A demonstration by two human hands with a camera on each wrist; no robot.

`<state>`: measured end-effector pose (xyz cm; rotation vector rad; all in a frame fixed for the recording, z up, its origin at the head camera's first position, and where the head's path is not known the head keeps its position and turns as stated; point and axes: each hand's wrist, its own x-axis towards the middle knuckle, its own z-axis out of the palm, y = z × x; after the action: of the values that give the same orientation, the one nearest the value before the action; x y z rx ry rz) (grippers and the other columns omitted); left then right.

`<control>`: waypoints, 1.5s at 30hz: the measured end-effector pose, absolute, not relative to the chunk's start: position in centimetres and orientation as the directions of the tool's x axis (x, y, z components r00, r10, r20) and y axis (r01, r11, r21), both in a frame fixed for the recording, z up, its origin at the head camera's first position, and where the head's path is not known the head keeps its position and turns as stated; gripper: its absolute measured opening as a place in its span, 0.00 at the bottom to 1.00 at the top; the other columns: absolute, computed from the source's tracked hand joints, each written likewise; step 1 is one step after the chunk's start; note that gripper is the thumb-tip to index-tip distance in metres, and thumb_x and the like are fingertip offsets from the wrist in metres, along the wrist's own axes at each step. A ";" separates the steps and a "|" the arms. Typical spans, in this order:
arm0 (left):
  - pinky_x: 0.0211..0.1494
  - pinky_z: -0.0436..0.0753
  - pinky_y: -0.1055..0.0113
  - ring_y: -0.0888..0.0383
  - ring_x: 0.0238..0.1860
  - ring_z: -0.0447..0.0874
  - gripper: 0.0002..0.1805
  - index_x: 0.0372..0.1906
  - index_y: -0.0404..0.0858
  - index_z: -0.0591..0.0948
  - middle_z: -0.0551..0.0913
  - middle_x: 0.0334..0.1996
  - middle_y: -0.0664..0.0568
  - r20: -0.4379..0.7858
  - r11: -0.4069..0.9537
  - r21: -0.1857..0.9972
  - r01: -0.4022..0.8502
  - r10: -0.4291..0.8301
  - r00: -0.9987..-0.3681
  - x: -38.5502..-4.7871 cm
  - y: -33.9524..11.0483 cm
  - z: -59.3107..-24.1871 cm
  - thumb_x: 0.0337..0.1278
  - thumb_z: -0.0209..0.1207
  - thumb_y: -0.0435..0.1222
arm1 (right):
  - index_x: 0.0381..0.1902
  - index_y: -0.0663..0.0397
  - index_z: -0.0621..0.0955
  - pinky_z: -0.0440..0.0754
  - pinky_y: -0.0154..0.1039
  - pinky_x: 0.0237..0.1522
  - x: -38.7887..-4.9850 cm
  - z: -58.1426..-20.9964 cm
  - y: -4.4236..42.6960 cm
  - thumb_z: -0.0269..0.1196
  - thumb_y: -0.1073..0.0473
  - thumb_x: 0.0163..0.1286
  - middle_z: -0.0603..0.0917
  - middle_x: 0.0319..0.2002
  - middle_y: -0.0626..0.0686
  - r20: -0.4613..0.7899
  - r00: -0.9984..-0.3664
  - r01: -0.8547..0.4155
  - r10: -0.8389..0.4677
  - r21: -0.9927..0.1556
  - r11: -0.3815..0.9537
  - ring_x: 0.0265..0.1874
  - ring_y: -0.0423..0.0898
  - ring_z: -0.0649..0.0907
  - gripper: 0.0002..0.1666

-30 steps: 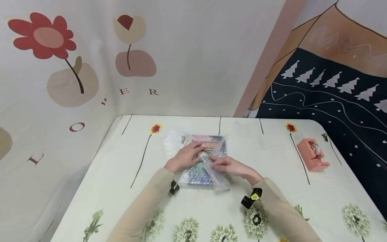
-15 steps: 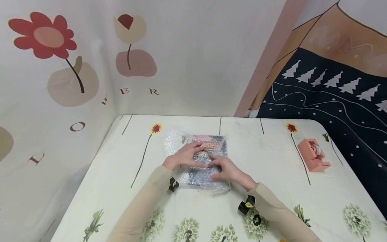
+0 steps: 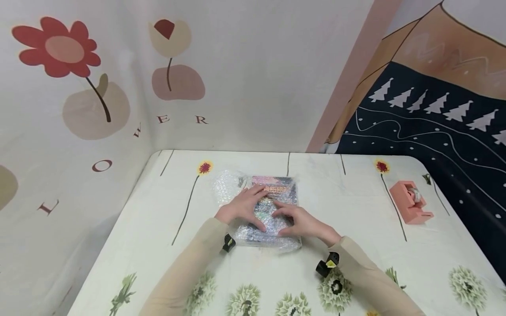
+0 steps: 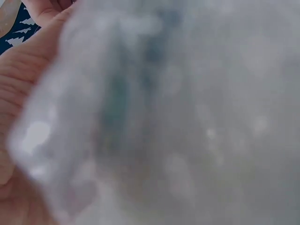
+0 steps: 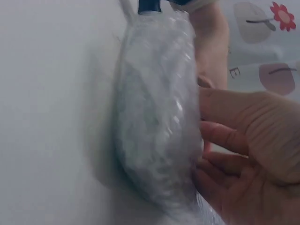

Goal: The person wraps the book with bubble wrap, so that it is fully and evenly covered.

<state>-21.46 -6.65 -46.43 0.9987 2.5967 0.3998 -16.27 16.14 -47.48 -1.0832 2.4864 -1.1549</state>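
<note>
The colourful, flat rectangular package [image 3: 282, 188] in clear bubble wrap [image 3: 227, 186] lies on the white floral table [image 3: 336, 188] beneath your spread left hand [image 3: 243, 206] and loosely curved right hand [image 3: 303, 221]; neither visibly grips anything, and both seem placed to press the wrap flat.

Head view looks down; both wrist views crowd the bubble wrap [image 5: 154, 112].
</note>
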 end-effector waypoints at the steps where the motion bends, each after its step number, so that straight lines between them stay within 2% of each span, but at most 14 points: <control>1: 0.71 0.48 0.48 0.46 0.73 0.44 0.64 0.72 0.36 0.56 0.48 0.73 0.43 -0.199 0.715 0.371 0.593 0.685 -0.701 -21.5 -6.6 -46.4 0.26 0.72 0.61 | 0.52 0.66 0.78 0.68 0.55 0.60 -16.3 -47.4 16.4 0.70 0.62 0.54 0.64 0.65 0.69 0.117 -0.715 -0.522 -0.689 -0.745 0.415 0.63 0.64 0.66 0.27; 5: 0.71 0.50 0.50 0.46 0.72 0.46 0.64 0.72 0.36 0.56 0.49 0.73 0.43 -0.201 0.719 0.364 0.592 0.681 -0.704 -21.6 -6.5 -46.6 0.26 0.72 0.61 | 0.55 0.68 0.76 0.69 0.53 0.60 -16.8 -47.6 17.0 0.70 0.64 0.54 0.69 0.63 0.66 0.163 -0.757 -0.525 -0.633 -0.729 0.440 0.62 0.62 0.68 0.30; 9: 0.72 0.50 0.52 0.47 0.72 0.46 0.64 0.72 0.37 0.56 0.48 0.73 0.44 -0.208 0.725 0.356 0.590 0.677 -0.706 -21.6 -6.5 -46.8 0.27 0.72 0.61 | 0.58 0.71 0.73 0.67 0.55 0.61 -17.1 -48.2 16.8 0.73 0.60 0.51 0.68 0.63 0.68 0.221 -0.821 -0.529 -0.526 -0.639 0.558 0.62 0.63 0.68 0.38; 14: 0.72 0.50 0.52 0.46 0.72 0.45 0.65 0.72 0.37 0.55 0.47 0.74 0.45 -0.210 0.726 0.353 0.590 0.676 -0.706 -21.5 -6.5 -46.8 0.27 0.72 0.61 | 0.63 0.77 0.62 0.61 0.56 0.64 -17.2 -48.7 16.0 0.74 0.46 0.48 0.56 0.67 0.72 0.154 -0.864 -0.467 -0.480 -0.604 0.646 0.67 0.65 0.57 0.57; 17: 0.72 0.51 0.53 0.47 0.73 0.44 0.65 0.72 0.37 0.54 0.47 0.74 0.45 -0.217 0.731 0.348 0.588 0.672 -0.708 -21.5 -6.4 -46.7 0.27 0.72 0.61 | 0.65 0.78 0.59 0.57 0.57 0.65 -17.1 -48.7 15.7 0.70 0.36 0.49 0.54 0.67 0.74 0.125 -0.866 -0.454 -0.483 -0.599 0.660 0.69 0.65 0.52 0.63; 19: 0.72 0.51 0.53 0.47 0.72 0.44 0.65 0.72 0.37 0.54 0.47 0.74 0.45 -0.218 0.731 0.356 0.583 0.671 -0.709 -21.5 -6.4 -46.6 0.27 0.72 0.60 | 0.65 0.78 0.59 0.57 0.56 0.66 -17.1 -48.5 15.6 0.69 0.34 0.48 0.55 0.67 0.73 0.115 -0.869 -0.448 -0.481 -0.594 0.668 0.69 0.65 0.52 0.64; 24: 0.72 0.52 0.52 0.47 0.72 0.45 0.65 0.73 0.37 0.54 0.47 0.74 0.45 -0.217 0.731 0.370 0.573 0.668 -0.712 -21.4 -6.4 -46.6 0.27 0.73 0.60 | 0.66 0.76 0.59 0.58 0.55 0.66 -17.4 -48.2 15.2 0.74 0.41 0.47 0.55 0.69 0.70 0.038 -0.882 -0.408 -0.470 -0.562 0.719 0.69 0.63 0.52 0.62; 27: 0.72 0.51 0.53 0.47 0.73 0.44 0.65 0.73 0.37 0.53 0.46 0.74 0.45 -0.221 0.735 0.359 0.575 0.666 -0.713 -21.4 -6.5 -46.7 0.28 0.72 0.61 | 0.66 0.75 0.59 0.58 0.53 0.66 -17.5 -48.1 15.1 0.74 0.43 0.47 0.55 0.69 0.69 0.008 -0.886 -0.395 -0.464 -0.537 0.745 0.69 0.62 0.53 0.62; 35: 0.71 0.52 0.50 0.46 0.72 0.45 0.65 0.72 0.35 0.54 0.47 0.73 0.43 -0.196 0.713 0.377 0.591 0.685 -0.702 -21.3 -6.6 -46.6 0.28 0.72 0.60 | 0.66 0.74 0.60 0.60 0.53 0.66 -17.3 -47.8 15.1 0.75 0.43 0.45 0.56 0.68 0.69 0.015 -0.890 -0.392 -0.456 -0.535 0.748 0.69 0.62 0.55 0.61; 39: 0.71 0.52 0.47 0.46 0.73 0.43 0.64 0.72 0.32 0.53 0.49 0.73 0.40 -0.154 0.687 0.406 0.603 0.702 -0.695 -21.2 -7.0 -46.8 0.31 0.71 0.60 | 0.65 0.75 0.60 0.60 0.53 0.65 -17.4 -47.8 15.0 0.75 0.43 0.45 0.57 0.68 0.69 0.006 -0.888 -0.393 -0.460 -0.530 0.751 0.69 0.62 0.55 0.61; 42: 0.71 0.52 0.48 0.44 0.72 0.46 0.61 0.71 0.29 0.54 0.52 0.71 0.38 -0.088 0.663 0.468 0.584 0.693 -0.716 -21.0 -7.8 -47.1 0.35 0.70 0.58 | 0.66 0.74 0.60 0.60 0.53 0.66 -17.5 -47.8 14.9 0.75 0.42 0.45 0.56 0.69 0.68 -0.016 -0.891 -0.377 -0.454 -0.530 0.760 0.69 0.61 0.55 0.62; 45: 0.70 0.53 0.48 0.41 0.70 0.51 0.53 0.69 0.27 0.57 0.57 0.69 0.35 0.002 0.663 0.528 0.531 0.624 -0.781 -21.0 -9.0 -46.9 0.44 0.68 0.51 | 0.66 0.74 0.60 0.60 0.52 0.66 -17.5 -47.6 14.9 0.75 0.42 0.44 0.56 0.69 0.67 -0.037 -0.897 -0.356 -0.440 -0.529 0.770 0.69 0.61 0.54 0.63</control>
<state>-21.01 -8.99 -46.90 0.9469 2.6982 0.7719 -17.51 14.85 -47.64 -0.6355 2.8046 -0.7895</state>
